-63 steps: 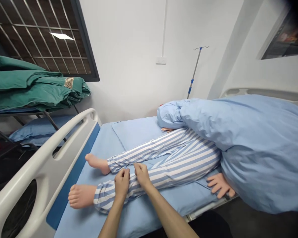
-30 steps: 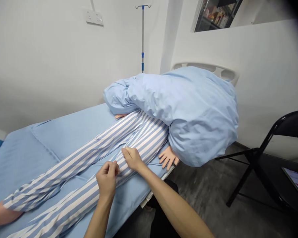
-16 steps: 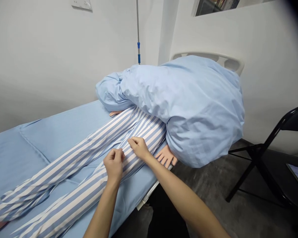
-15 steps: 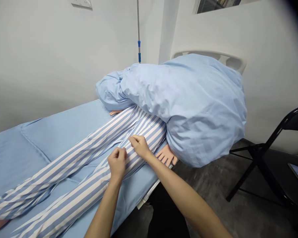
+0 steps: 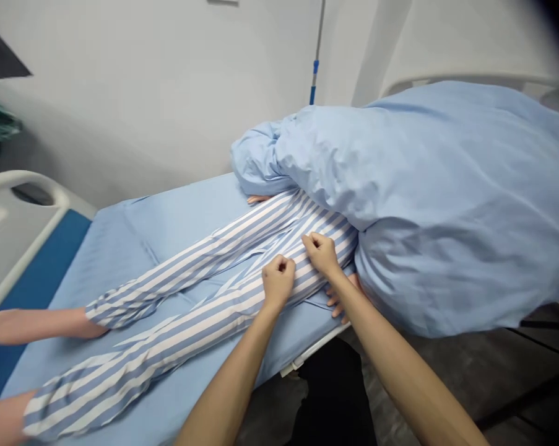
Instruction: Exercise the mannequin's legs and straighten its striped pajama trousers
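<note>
Striped trousers (image 5: 223, 313) lie lengthwise along the bed (image 5: 181, 214), and both my fists sit at the thigh of the leg nearer its near long edge. My left hand (image 5: 278, 282) and right hand (image 5: 322, 253) are curled loosely, side by side and apart — whether either has cloth pinched, I cannot tell. As far as it shows, the trousers are on both legs of the lying figure, down to rumpled cuffs (image 5: 59, 406) above bare skin. What is left I can't judge at the waist, since the quilt (image 5: 428, 186) hides it; the crotch and cuffs look creased to me.

The pale blue sheet (image 5: 288, 353) is wrinkled in places, and one of the figure's hands (image 5: 335, 303) rests by the near edge, partly behind my forearm. The footboard (image 5: 26, 232) closes the foot end and the headboard (image 5: 474, 79) rises behind the quilt. Beyond the far edge stand a white wall (image 5: 168, 93) and a drip pole (image 5: 316, 67) — the floor on my side is dark.
</note>
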Action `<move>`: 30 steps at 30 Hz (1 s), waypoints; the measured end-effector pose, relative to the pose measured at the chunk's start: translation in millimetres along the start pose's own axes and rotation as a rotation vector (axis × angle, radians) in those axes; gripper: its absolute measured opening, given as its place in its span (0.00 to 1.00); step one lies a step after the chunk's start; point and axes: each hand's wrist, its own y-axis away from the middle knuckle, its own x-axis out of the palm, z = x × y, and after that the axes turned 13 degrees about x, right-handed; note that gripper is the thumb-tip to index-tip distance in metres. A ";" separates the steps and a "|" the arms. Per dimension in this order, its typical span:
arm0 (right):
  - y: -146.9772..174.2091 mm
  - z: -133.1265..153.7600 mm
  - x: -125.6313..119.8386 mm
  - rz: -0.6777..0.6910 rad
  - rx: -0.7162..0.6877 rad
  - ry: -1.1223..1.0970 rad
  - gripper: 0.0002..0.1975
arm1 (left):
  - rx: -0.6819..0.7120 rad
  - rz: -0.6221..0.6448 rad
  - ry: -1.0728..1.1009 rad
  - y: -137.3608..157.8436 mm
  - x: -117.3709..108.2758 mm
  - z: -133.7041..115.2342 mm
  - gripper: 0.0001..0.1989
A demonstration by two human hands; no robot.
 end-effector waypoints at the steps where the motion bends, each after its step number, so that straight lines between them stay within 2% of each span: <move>1: 1.6 1.1 0.8 -0.012 -0.007 0.021 0.19 | -0.010 0.021 0.020 1.1 -0.3 -0.8 0.13; 4: 5.3 4.6 2.3 -0.055 -0.005 0.074 0.19 | -0.091 0.038 0.130 4.2 -16.3 -9.0 0.12; 6: 5.6 6.4 2.5 -0.062 0.012 0.086 0.19 | -0.112 0.039 0.166 9.7 -46.3 -13.1 0.13; 8: 4.8 8.3 1.7 -0.064 0.027 0.097 0.20 | -0.079 0.028 0.114 20.3 -94.6 -11.2 0.13; 12: 15.6 18.7 6.4 -0.081 0.090 0.117 0.20 | -0.086 -0.113 -0.132 50.9 -221.7 12.0 0.14; 14: 37.8 31.5 21.6 -0.025 0.112 0.077 0.19 | -0.170 -0.257 -0.212 65.6 -275.6 28.6 0.14; 16: 73.8 51.1 50.3 0.109 0.100 -0.013 0.19 | -0.226 -0.376 -0.249 76.9 -309.3 43.5 0.15; 18: 118.8 78.2 90.3 0.268 0.099 -0.106 0.19 | -0.248 -0.435 -0.238 82.8 -322.6 53.8 0.16; 21: 182.4 131.4 156.7 0.448 0.071 -0.221 0.19 | -0.244 -0.491 -0.176 83.9 -320.7 61.7 0.16; 23: 210.5 168.4 194.9 0.582 0.025 -0.289 0.19 | -0.239 -0.532 -0.118 84.4 -317.5 65.2 0.16; 26: 228.8 205.5 236.2 0.652 -0.026 -0.349 0.18 | -0.243 -0.528 -0.040 88.5 -319.8 69.3 0.14; 28: 232.0 212.2 254.1 0.640 0.007 -0.370 0.18 | -0.269 -0.544 0.035 91.3 -324.9 69.6 0.14; 30: 233.2 209.4 265.0 0.633 0.031 -0.352 0.18 | -0.299 -0.622 0.122 92.4 -329.6 68.0 0.15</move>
